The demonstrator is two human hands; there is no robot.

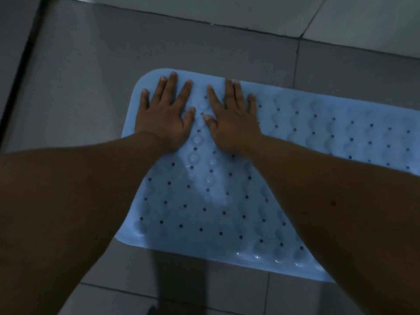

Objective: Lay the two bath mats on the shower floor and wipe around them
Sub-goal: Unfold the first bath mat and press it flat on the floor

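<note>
Hands pressed flat on a pale blue bath mat (216, 196), seen from a head-worn camera looking down in dim light. There is only this one view.

Left hand (164, 117) and right hand (231, 119) lie side by side, palms down, close together but apart, near the mat's far left corner. Fingers are spread and straight; neither grip closes on anything, both simply bear down on the mat's surface. Bare forearms reach in from the bottom corners of the frame.

One mat lies spread on the grey tiled shower floor (91, 71), running off the right edge of the picture, so its full length is hidden. Its near edge and far edge both look flat against the tiles. By my judgement the first mat is laid and is being pressed down to seat it. A second mat does not show anywhere in view, and no cloth or wiping tool shows either, so the second mat and the wiping appear to be left to do.

The mat looks like soft rubber or plastic, slightly glossy, with rounded corners. Rows of small dark round drain holes dot it evenly. Between them run raised, wavy, bubble-like bumps, and clear suction-cup shapes catch the light along the near edge and between the two hands. Floor tiles are large, smooth and matte grey, with thin dark grout lines (300, 62).
</note>
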